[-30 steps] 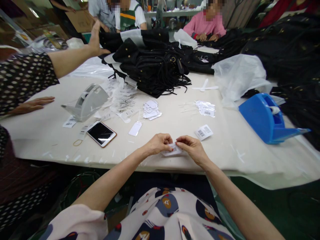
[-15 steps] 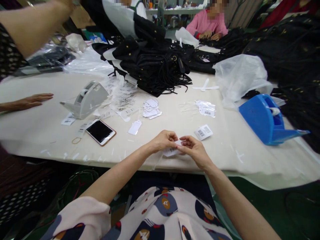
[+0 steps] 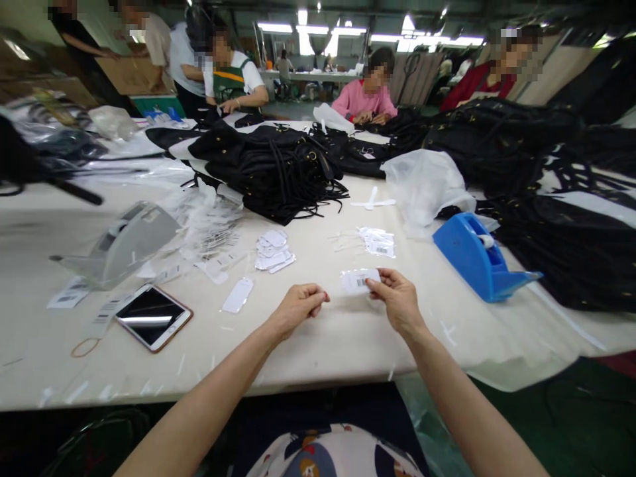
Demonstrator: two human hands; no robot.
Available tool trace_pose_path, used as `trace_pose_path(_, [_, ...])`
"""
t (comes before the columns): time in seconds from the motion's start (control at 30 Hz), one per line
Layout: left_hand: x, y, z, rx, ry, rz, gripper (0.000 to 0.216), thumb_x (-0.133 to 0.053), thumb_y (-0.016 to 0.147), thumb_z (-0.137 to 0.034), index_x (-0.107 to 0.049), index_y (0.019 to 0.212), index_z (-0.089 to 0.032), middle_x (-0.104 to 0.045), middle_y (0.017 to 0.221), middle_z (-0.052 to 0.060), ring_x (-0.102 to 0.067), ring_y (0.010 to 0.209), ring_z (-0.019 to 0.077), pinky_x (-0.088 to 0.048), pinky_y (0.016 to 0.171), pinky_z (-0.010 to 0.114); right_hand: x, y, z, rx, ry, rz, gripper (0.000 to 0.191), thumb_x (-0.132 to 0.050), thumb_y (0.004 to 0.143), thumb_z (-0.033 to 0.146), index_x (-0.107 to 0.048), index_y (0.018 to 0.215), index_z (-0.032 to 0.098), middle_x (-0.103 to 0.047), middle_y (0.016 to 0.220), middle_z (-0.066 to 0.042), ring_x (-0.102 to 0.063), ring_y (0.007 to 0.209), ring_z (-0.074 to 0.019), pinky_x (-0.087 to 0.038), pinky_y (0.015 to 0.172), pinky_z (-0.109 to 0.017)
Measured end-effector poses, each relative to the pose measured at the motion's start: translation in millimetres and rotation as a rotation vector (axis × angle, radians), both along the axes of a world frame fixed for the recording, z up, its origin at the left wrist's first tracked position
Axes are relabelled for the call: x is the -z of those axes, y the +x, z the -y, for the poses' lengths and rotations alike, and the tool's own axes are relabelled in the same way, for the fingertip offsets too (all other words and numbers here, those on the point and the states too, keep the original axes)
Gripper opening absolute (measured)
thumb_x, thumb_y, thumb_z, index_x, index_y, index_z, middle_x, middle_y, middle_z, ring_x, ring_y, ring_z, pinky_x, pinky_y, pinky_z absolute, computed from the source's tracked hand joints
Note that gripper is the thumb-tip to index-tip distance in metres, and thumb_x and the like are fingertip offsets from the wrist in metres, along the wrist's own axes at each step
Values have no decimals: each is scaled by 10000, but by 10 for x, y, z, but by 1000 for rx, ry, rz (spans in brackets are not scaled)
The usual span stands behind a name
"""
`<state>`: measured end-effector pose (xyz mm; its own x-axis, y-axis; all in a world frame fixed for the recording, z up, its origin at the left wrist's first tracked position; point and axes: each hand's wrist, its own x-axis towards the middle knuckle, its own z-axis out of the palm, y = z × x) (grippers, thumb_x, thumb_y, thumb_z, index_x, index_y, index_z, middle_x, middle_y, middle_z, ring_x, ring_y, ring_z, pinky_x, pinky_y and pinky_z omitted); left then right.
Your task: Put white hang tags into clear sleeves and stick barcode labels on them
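Observation:
My right hand point(image 3: 399, 299) pinches a white barcode tag point(image 3: 354, 281) by its right end, thumb on top, just above the table. To its left, my left hand point(image 3: 301, 306) is closed with fingertips pressed together; whatever may be in them is too small to make out. Beyond the held tag lies a small pile of barcode tags point(image 3: 380, 246) with thin strings trailing left. A stack of white tags point(image 3: 272, 253) sits further left, with a single blank tag point(image 3: 238, 295) nearer me. The blue tape dispenser point(image 3: 467, 258) stands right of my right hand.
At left are a grey tape dispenser point(image 3: 134, 242), a phone point(image 3: 153, 318), a rubber band point(image 3: 84, 348) and a heap of stringed tags point(image 3: 209, 222). Black bags point(image 3: 278, 165) and a clear plastic bag point(image 3: 427, 189) lie behind. Several people work across the table.
My hands have come apart: the left moved left, the right shows a tag in its fingers. My view has tilted up. The co-worker's arms at left are gone; a blurred black item appears there.

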<state>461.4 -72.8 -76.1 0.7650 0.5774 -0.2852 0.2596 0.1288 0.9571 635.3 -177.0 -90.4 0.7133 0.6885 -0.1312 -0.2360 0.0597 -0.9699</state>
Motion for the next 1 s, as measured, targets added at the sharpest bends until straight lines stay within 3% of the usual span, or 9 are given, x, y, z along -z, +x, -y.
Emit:
trace_pose_path(0.07, [-29, 205, -159, -40, 143, 3, 252, -459, 772, -346, -574, 757, -122, -413, 447, -60, -329, 408, 47, -254, 447, 179, -66, 239, -116, 61, 8, 3, 410, -792, 452, 273, -576, 780, 157, -626, 679, -5, -568, 562, -118, -447, 444, -201])
trace_pose_path(0.13, [-46, 409, -327, -74, 391, -75, 258, -403, 807, -307, -586, 806, -125, -483, 498, -33, -401, 436, 67, -320, 468, 192, -109, 501, -248, 124, -5, 44, 428, -794, 432, 273, -569, 777, 154, -612, 685, -6, -561, 547, -117, -464, 458, -219])
trace_pose_path(0.23, [-21, 570, -595, -120, 705, -222, 211, -447, 802, -256, -603, 906, -161, -618, 749, 24, -552, 672, 117, -428, 654, 233, -96, 865, -386, 181, -207, 231, 391, -753, 491, 319, -558, 786, 152, -596, 695, -25, -579, 598, -170, -507, 561, -324])
trace_pose_path(0.3, [28, 522, -810, -182, 792, -297, 204, -498, 776, -208, -601, 950, -187, -618, 941, 49, -547, 901, 162, -405, 821, 274, -39, 1014, -372, 190, -455, 530, 334, -688, 578, 380, -581, 777, 135, -610, 746, -82, -588, 722, -243, -486, 695, -433])
trace_pose_path(0.37, [80, 370, -1068, -270, 857, -407, 232, -478, 779, -166, -591, 981, -175, -580, 1052, 88, -490, 1039, 208, -351, 916, 328, 36, 1032, -261, 231, -575, 836, 345, -588, 672, 434, -607, 815, 121, -616, 864, -137, -568, 825, -283, -428, 797, -491])
trace_pose_path(0.5, [135, 34, -1628, -356, 890, -636, 309, -487, 777, -193, -544, 1064, -92, -529, 1114, 186, -455, 1086, 287, -339, 915, 404, 173, 702, 71, 171, -415, 1043, 427, -441, 775, 500, -607, 934, 140, -606, 970, -130, -573, 798, -240, -462, 752, -419])
trace_pose_path(0.7, [133, 9, -2077, -81, 890, -814, 494, -618, 692, -209, -509, 1173, -192, -508, 1195, 144, -413, 1126, 311, -360, 888, 426, 381, 241, 333, 168, -233, 1143, 290, -465, 822, 403, -593, 919, 161, -602, 964, -108, -545, 927, -226, -428, 853, -399])
trace_pose_path(0.83, [120, 88, -2200, 115, 884, -900, 525, -626, 666, -200, -515, 1174, -272, -470, 1234, 116, -391, 1139, 333, -340, 893, 494, 504, 255, 389, 186, -266, 1002, 275, -488, 807, 401, -592, 906, 167, -599, 953, -91, -556, 884, -213, -435, 834, -381])
trace_pose_path(1.0, [54, 129, -2311, 218, 903, -980, 503, -676, 613, -258, -556, 1100, -296, -473, 1213, 91, -385, 1139, 322, -332, 917, 481, 519, 287, 412, 243, -312, 859, 299, -505, 782, 425, -604, 900, 169, -601, 952, -84, -555, 879, -215, -424, 837, -372])
